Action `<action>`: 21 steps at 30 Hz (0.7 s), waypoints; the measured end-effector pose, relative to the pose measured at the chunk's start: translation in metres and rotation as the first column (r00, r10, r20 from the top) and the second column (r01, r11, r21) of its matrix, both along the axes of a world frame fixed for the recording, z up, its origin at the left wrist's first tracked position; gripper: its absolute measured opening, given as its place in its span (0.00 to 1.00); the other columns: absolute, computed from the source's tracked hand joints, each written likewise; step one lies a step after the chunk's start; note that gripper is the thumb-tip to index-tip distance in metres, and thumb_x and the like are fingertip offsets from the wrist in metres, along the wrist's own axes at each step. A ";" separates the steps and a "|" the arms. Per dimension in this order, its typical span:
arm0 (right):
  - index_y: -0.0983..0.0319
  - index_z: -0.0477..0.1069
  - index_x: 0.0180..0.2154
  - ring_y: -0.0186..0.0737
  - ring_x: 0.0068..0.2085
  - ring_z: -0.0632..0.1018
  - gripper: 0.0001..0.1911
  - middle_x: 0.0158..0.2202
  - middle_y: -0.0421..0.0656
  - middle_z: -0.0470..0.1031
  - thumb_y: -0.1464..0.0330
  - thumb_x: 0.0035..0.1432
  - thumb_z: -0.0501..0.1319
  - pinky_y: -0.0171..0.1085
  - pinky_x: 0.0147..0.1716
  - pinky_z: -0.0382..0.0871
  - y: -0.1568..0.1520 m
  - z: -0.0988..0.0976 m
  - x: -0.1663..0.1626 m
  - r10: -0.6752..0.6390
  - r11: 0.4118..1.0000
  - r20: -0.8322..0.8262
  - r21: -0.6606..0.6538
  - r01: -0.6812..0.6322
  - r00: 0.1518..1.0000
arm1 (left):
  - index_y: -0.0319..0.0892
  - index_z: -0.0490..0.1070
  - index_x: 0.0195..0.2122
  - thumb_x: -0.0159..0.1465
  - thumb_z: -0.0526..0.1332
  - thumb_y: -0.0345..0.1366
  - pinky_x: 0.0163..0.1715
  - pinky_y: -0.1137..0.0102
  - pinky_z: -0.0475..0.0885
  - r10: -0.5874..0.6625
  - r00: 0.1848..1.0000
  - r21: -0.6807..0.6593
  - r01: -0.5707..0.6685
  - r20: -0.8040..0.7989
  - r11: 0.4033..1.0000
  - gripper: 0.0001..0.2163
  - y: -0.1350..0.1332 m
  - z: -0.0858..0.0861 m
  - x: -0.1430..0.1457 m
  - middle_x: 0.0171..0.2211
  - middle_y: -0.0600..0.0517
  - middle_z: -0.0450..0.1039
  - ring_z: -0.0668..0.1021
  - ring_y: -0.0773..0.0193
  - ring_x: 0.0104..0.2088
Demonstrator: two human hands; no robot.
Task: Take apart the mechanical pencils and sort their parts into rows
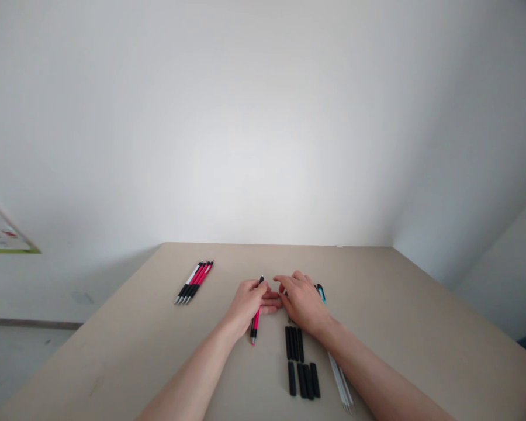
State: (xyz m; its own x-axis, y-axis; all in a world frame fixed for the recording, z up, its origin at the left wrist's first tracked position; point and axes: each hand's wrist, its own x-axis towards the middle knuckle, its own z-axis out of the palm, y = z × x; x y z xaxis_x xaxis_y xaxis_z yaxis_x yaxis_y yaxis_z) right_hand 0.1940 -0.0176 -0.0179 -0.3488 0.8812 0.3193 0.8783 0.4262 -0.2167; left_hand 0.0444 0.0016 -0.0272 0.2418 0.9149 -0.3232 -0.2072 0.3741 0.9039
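Observation:
My left hand (248,303) is closed round a red pen (256,323) with a black cap end, which pokes out above and below the fist. My right hand (302,298) rests on the table just to its right, fingers curved and touching the left hand's fingertips; what it holds, if anything, is hidden. A blue-tipped pen (321,290) lies just behind the right hand.
A beige table (398,316) stands against a white wall. Several assembled red, white and black pens (194,282) lie at the far left. Black grip sleeves (294,344) lie in two rows near my right forearm, with white pen refills (341,387) beside them.

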 end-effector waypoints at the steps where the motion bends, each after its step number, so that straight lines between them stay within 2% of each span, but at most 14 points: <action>1: 0.62 0.67 0.50 0.45 0.43 0.68 0.18 0.40 0.47 0.75 0.75 0.56 0.54 0.40 0.41 0.59 0.000 0.000 0.000 -0.004 1.000 -0.002 0.000 0.004 1.000 | 0.35 0.65 0.31 0.63 0.56 0.34 0.28 0.69 0.76 -0.011 1.000 0.005 0.011 -0.009 1.000 0.07 0.000 0.000 0.000 0.28 0.45 0.74 0.79 0.63 0.25; 9: 0.63 0.67 0.50 0.46 0.44 0.68 0.19 0.42 0.47 0.75 0.75 0.55 0.55 0.40 0.41 0.58 0.000 0.001 -0.001 -0.024 1.000 0.005 -0.009 0.024 1.000 | 0.37 0.64 0.32 0.62 0.57 0.38 0.19 0.75 0.71 -0.071 0.996 0.070 0.074 -0.053 0.995 0.09 0.000 -0.005 0.000 0.29 0.47 0.75 0.78 0.65 0.21; 21: 0.62 0.68 0.49 0.47 0.42 0.68 0.18 0.40 0.47 0.76 0.75 0.55 0.55 0.41 0.40 0.58 0.000 0.000 -0.001 -0.040 0.999 0.002 0.010 0.040 0.999 | 0.37 0.66 0.32 0.61 0.55 0.38 0.16 0.75 0.69 -0.096 0.992 0.108 0.105 -0.086 0.989 0.09 -0.002 -0.002 0.000 0.34 0.46 0.75 0.77 0.66 0.20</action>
